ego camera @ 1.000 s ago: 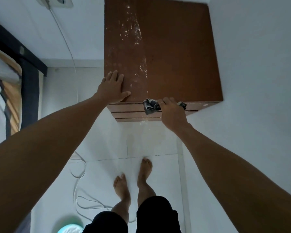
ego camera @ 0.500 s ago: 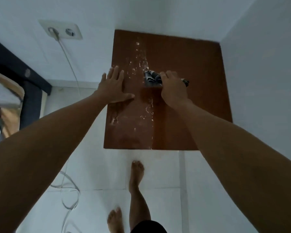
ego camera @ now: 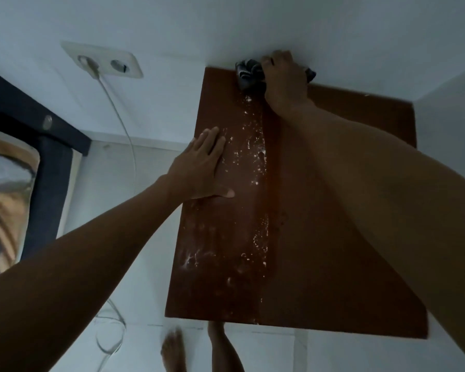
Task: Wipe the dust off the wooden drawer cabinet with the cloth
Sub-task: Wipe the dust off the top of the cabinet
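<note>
Wooden drawer cabinet (ego camera: 320, 237) stands in the room corner, its back edge against the rear wall (ego camera: 253, 22) and its right side by the side wall. Only its brown top is visible from above.

Right hand (ego camera: 285, 76) is at the far edge of the top, where it meets the rear wall. Its fingers are curled over a dark crumpled cloth (ego camera: 249, 73), gripping it and holding it down on the wood. Cloth bulges out to the left of the hand; a small corner shows to its right.

Left hand (ego camera: 202, 165) lies flat on the left part of the top, fingers straight and close together, thumb spread toward the middle. It holds nothing.

A band of white dust specks (ego camera: 255, 167) runs front to back along the middle of the top, between the two hands.

Wall socket (ego camera: 105, 63) on the rear wall, left of the cabinet, with a white cable (ego camera: 121, 122) plugged in and hanging to the floor. Bare feet (ego camera: 173, 350) on the tiles at the cabinet's front edge.
</note>
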